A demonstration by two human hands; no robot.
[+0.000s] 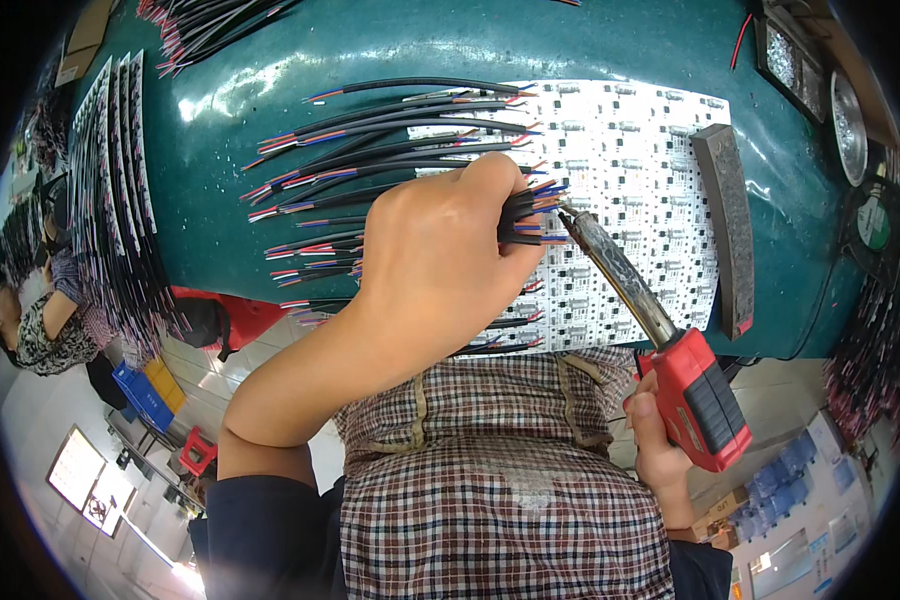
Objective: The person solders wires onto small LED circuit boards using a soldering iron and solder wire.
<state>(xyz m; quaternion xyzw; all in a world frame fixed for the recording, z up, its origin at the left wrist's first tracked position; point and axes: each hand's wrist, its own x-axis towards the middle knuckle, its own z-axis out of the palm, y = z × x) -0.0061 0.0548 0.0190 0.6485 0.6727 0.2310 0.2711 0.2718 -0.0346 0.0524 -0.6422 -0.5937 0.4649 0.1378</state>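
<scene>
My left hand [440,240] is closed around a bundle of black cables [518,222], whose stripped coloured wire ends point right over a white circuit board panel [630,150]. In my right hand [655,445], at the lower right, is a red and black soldering iron [705,400]. Its long metal barrel slants up and left, and the tip is right by the wire ends; I cannot tell whether they touch. More black cables [420,125] lie in a row across the panel's left edge. A dark grey bar [725,230] rests along the panel's right side.
Panels with cables attached [120,190] are stacked on the left of the green table [210,220]. A cable bundle [215,25] lies at the far left. To the right are a metal tray [792,65], a round dish [848,128] and a small fan [875,222]. Another person [55,320] sits farther left.
</scene>
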